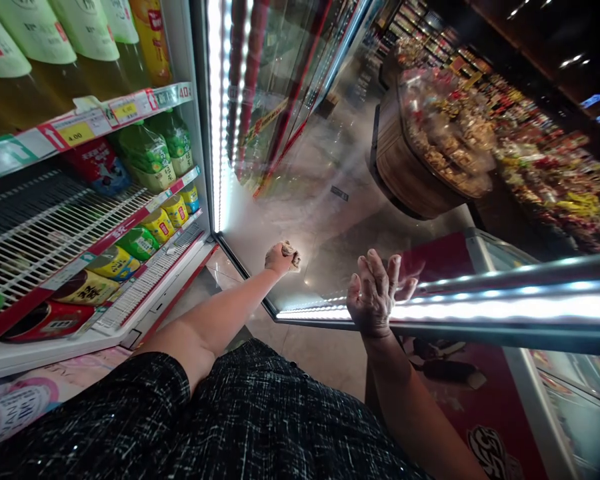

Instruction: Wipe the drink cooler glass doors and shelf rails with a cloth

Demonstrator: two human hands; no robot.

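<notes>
My left hand (279, 259) is closed around a crumpled, light brown cloth (292, 256) and holds it against the glass door (320, 227), near the door's lower corner. The glass looks hazy around the cloth. My right hand (375, 293) is raised at the door's lit edge (480, 308), its fingers spread and nothing in them. A faint reflection of that hand shows beside it in the glass. I cannot tell whether the right palm touches the pane.
To the left are cooler shelves with large bottles (87, 30), green-labelled bottles (147, 157), a wire rack (65, 213) and packaged drinks (140, 243). A red chest freezer (460, 407) stands at the lower right. Beyond the glass, a rounded wooden display stand (410, 167) holds goods.
</notes>
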